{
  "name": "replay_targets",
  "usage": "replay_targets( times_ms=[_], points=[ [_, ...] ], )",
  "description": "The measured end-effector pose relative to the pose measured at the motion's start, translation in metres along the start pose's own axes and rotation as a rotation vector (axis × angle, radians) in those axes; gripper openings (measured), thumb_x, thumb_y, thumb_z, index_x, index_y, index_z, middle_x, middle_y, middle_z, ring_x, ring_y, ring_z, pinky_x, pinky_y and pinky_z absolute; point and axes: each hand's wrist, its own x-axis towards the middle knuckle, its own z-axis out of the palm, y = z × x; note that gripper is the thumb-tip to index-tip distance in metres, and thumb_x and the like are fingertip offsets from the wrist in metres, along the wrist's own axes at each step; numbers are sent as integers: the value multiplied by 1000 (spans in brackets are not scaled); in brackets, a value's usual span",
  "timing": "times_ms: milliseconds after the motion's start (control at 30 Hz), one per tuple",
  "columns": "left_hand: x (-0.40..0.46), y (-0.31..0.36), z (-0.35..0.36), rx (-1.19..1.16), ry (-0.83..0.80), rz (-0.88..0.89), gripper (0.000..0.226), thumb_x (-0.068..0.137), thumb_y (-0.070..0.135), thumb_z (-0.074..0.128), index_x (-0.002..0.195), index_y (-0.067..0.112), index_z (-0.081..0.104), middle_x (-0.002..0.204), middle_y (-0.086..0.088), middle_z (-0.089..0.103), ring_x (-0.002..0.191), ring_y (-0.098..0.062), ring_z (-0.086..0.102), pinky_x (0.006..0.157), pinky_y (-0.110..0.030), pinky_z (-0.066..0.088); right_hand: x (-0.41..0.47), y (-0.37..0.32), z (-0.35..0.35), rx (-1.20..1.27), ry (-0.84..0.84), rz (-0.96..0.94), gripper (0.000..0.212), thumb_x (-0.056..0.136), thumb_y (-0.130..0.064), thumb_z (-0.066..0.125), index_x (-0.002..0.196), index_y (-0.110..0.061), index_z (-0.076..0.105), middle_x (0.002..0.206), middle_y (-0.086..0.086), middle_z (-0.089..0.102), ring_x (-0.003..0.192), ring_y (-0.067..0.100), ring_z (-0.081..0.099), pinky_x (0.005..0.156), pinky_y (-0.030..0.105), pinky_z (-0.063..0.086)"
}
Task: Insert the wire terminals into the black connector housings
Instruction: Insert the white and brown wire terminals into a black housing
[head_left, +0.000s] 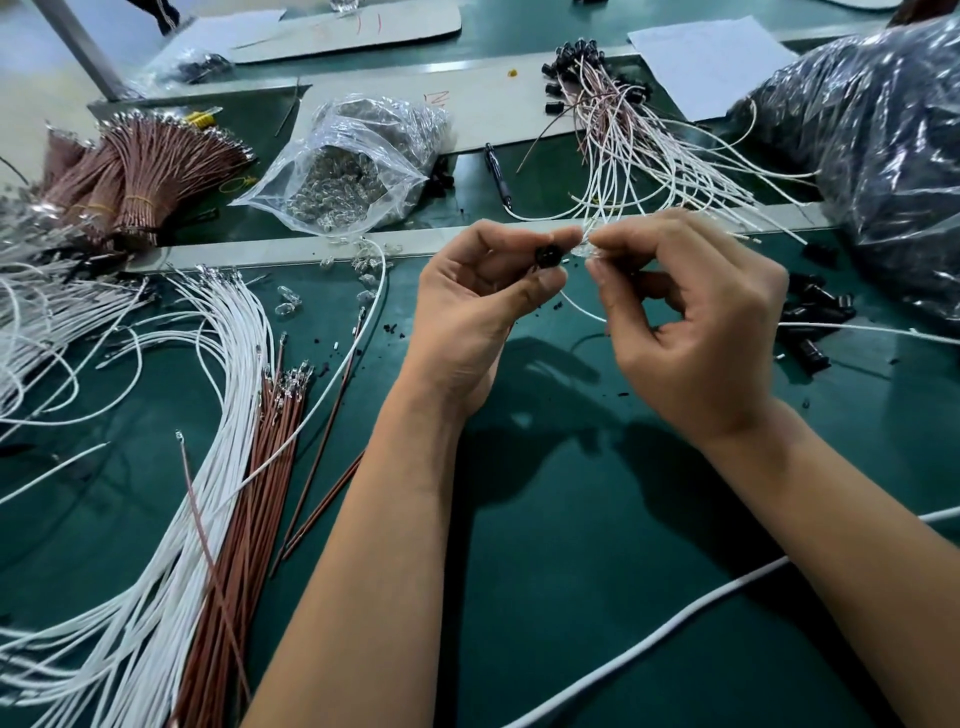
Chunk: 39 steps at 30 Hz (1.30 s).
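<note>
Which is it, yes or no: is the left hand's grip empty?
No, the left hand pinches a black connector housing between thumb and fingers.

Pen (494, 167), maybe; paper (711, 62) behind.

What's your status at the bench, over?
Left hand pinches black housing. Right hand pinches a clear part with wire at its mouth. Seating not visible. Nothing in the way.

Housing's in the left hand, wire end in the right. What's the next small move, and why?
Probably ease the right hand leftward to seat the wire end in the black housing. The left hand pinches the housing with its face toward the right fingertips, which pinch a small clear part and white wire close beside it. Whether they already touch is unclear.
</note>
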Motion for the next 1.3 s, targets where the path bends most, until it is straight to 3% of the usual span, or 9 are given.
replay_targets(
  times_ms=[200, 400, 633, 800, 1133, 1300],
  points=[
    [0, 2, -1, -11, -31, -10, 34, 80, -14, 66, 84, 19, 74, 103, -13, 76, 104, -25, 69, 97, -34, 51, 1, -3, -1, 9, -8, -37, 14, 102, -5, 62, 102, 4, 73, 95, 0, 67, 75, 12, 63, 66, 36, 59],
    [0, 1, -3, 26, -55, -21, 32, 81, -15, 66, 87, 16, 73, 97, -7, 77, 95, -18, 71, 88, -28, 54, 1, -3, -2, 3, -34, -64, 16, 103, -4, 61, 102, 6, 73, 92, 10, 71, 73, 21, 67, 63, 39, 59],
    [1, -2, -5, 105, -1, -29, 24, 77, -14, 71, 89, 7, 67, 95, -10, 75, 93, -27, 68, 94, -41, 53, 3, -4, -3, 3, -100, -55, 14, 101, -3, 64, 98, 5, 75, 92, 10, 72, 71, 9, 58, 67, 35, 57],
    [1, 0, -6, 151, -1, -11, 30, 76, -17, 71, 82, 13, 71, 91, -6, 77, 87, -19, 71, 86, -32, 56, 4, -3, -4, -11, -133, -16, 10, 98, -3, 66, 97, 3, 75, 91, 9, 73, 68, 13, 61, 67, 35, 57],
    [1, 0, -7, 364, 31, 23, 26, 74, -21, 75, 82, 4, 68, 82, 0, 77, 77, -12, 72, 77, -24, 56, 3, 5, -2, -6, -196, 47, 4, 91, -1, 71, 90, -1, 74, 82, 6, 72, 70, 21, 65, 65, 40, 56],
    [1, -2, -8, 508, 34, 57, 26, 73, -14, 80, 79, 10, 72, 84, -5, 77, 78, -15, 72, 77, -29, 58, 4, 9, -3, 19, -248, 129, 2, 88, -3, 73, 87, -2, 73, 73, 4, 69, 64, 21, 65, 62, 44, 55]
  ],
)
